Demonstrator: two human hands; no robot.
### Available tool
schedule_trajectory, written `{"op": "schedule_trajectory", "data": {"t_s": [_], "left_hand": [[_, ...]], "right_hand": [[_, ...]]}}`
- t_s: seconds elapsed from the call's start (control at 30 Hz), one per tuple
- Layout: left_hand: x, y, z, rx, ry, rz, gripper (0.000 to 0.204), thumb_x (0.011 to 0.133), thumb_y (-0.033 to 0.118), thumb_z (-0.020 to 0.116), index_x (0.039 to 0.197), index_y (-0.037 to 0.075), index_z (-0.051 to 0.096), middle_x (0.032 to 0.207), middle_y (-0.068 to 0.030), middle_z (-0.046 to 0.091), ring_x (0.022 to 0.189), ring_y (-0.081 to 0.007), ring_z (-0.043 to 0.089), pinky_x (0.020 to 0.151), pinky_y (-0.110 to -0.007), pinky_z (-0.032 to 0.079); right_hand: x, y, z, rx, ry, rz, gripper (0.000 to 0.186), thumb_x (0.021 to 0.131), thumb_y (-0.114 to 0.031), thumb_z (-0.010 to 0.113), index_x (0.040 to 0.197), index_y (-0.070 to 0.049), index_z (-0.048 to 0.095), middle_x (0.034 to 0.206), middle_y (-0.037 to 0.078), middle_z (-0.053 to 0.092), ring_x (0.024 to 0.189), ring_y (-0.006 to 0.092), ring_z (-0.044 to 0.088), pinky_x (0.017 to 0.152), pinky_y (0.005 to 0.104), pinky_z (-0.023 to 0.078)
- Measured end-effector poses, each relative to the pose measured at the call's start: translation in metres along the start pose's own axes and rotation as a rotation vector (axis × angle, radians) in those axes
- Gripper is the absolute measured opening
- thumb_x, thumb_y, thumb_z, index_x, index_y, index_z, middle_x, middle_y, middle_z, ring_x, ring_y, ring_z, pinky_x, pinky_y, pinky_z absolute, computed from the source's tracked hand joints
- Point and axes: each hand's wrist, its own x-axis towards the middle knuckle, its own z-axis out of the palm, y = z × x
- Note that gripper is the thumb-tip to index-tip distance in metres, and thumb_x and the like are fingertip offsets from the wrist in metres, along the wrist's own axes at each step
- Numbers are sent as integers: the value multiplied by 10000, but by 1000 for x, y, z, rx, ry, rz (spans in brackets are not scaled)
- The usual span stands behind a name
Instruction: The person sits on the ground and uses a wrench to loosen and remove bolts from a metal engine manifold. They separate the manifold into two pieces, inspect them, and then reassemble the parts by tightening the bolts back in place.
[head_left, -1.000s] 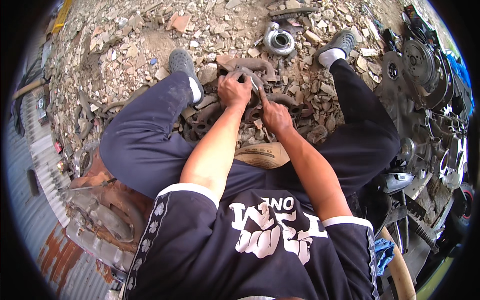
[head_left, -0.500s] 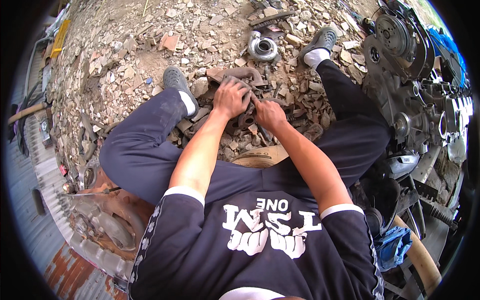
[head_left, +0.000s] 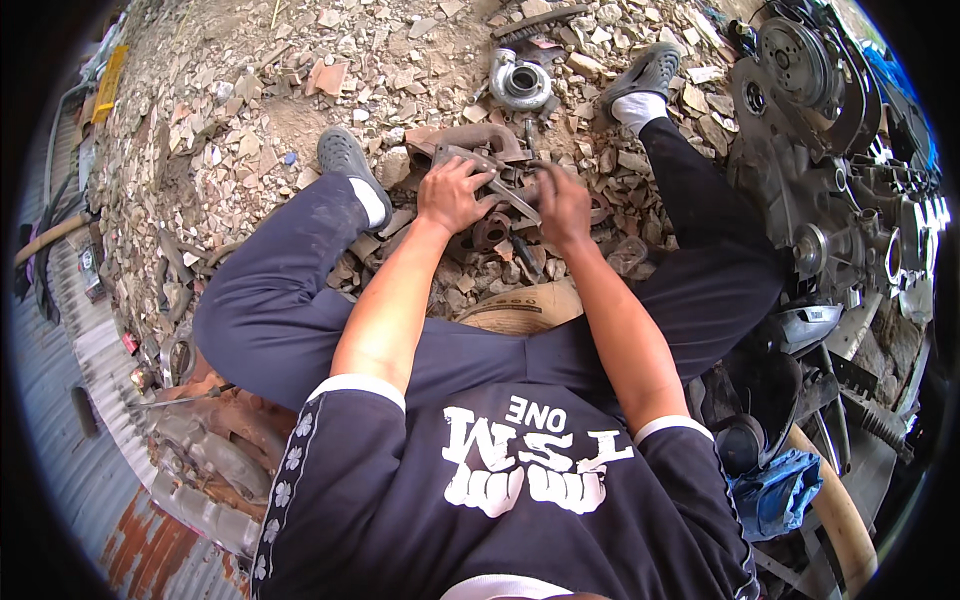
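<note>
Between my feet lies a rusty brown pipe-like casting, which looks like an exhaust manifold [head_left: 492,136]. In front of it, a flat grey metal plate [head_left: 516,200] slants down to the right, thin and straight-edged. My left hand [head_left: 452,196] grips its left part, fingers bent over the top. My right hand [head_left: 566,208] is beside the plate's right end, its fingers smeared by motion; whether it touches the plate I cannot tell. Below the hands sits a small rusty flanged part [head_left: 490,234]. A turbocharger [head_left: 521,82] rests on the stones beyond the manifold.
Broken stones and tile pieces [head_left: 250,130] cover the ground. An engine block with a pulley [head_left: 800,65] stands on the right, with a blue plastic bag [head_left: 775,492] nearer me. Rusty castings [head_left: 225,450] and corrugated metal sheet [head_left: 75,470] are on the left.
My right hand has moved slightly right, away from my left hand, and its fingers have lifted and blurred. More of the grey plate now shows between the hands.
</note>
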Motion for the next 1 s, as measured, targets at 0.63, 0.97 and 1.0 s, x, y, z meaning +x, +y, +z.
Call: {"op": "schedule_trajectory", "data": {"t_s": [0.63, 0.97, 1.0], "left_hand": [[2, -15, 2, -102, 83, 26, 389, 727, 414, 853, 1043, 193, 806, 1110, -3, 740, 1072, -260, 678, 978, -398, 538], [-1, -13, 2, -103, 43, -10, 433, 727, 490, 844, 1049, 204, 802, 1114, -30, 734, 1086, -263, 676, 1061, -414, 499], [0, -14, 1, -126, 21, -24, 434, 727, 490, 844, 1050, 203, 802, 1118, -32, 734, 1091, -262, 676, 1061, -415, 499]], "right_hand": [[24, 104, 16, -508, -554, 606, 636, 764, -448, 762, 1143, 61, 709, 1187, 280, 690, 1142, 379, 671, 977, 417, 543], [11, 129, -9, -242, -143, 614, 535, 863, -495, 721, 1270, -149, 703, 1178, 191, 720, 1099, 363, 683, 942, 431, 529], [14, 138, -14, -209, -39, 637, 515, 877, -476, 712, 1266, -140, 704, 1183, 196, 717, 1101, 361, 681, 941, 433, 528]]}}
